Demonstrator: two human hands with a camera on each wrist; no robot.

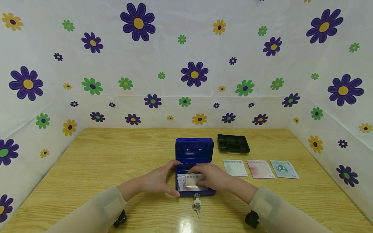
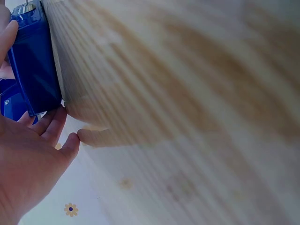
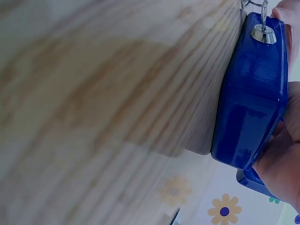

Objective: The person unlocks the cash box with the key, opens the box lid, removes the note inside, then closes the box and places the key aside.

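Observation:
A blue metal cash box (image 1: 194, 150) stands on the table with its lid raised at the back. My left hand (image 1: 155, 179) grips its left side, thumb at the front corner and fingers toward the hinge. In the left wrist view, the fingers (image 2: 55, 125) reach the box's back corner. My right hand (image 1: 215, 176) is over the inside of the box and pinches a pale banknote (image 1: 192, 183) marked with dark characters. Beside that note lies a purplish banknote (image 1: 182, 183). The right fingertips are partly hidden behind the note. Keys (image 1: 197, 204) hang from the lock at the front.
A black compartment tray (image 1: 233, 144) sits behind and to the right of the box. To the right lie a pale green banknote (image 1: 235, 168), a pink banknote (image 1: 260, 169) and a teal banknote (image 1: 284, 169) in a row. A flowered cloth (image 1: 163, 58) encloses the wooden table (image 1: 116, 149).

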